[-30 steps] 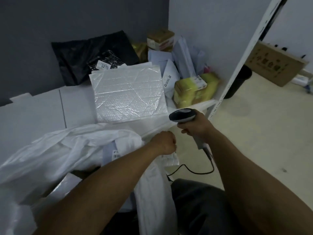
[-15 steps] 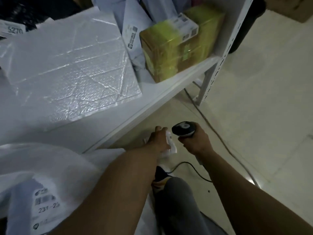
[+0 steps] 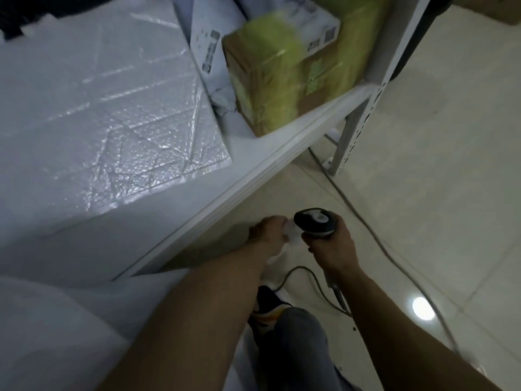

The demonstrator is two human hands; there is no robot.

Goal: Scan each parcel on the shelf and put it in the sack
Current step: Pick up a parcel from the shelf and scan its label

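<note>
At the near left lies the white sack (image 3: pixel 56 320), and beyond it on the shelf (image 3: pixel 253 176) sit a flat bubble-wrap parcel (image 3: pixel 112 122), a white mailer (image 3: pixel 208 52) beside it and, at the right end, a cardboard box (image 3: pixel 287 80) wound in yellow tape. Below the shelf's front edge the left hand (image 3: pixel 269 231) has its fingers curled round a small white item (image 3: pixel 290 232), too blurred to identify, held right against the head of the scanner (image 3: pixel 314 222). The right hand (image 3: pixel 329 246) has its fingers clamped on the scanner's handle, and the cable (image 3: pixel 304 273) loops over the floor (image 3: pixel 423 193) near a shoe (image 3: pixel 267 306).
</note>
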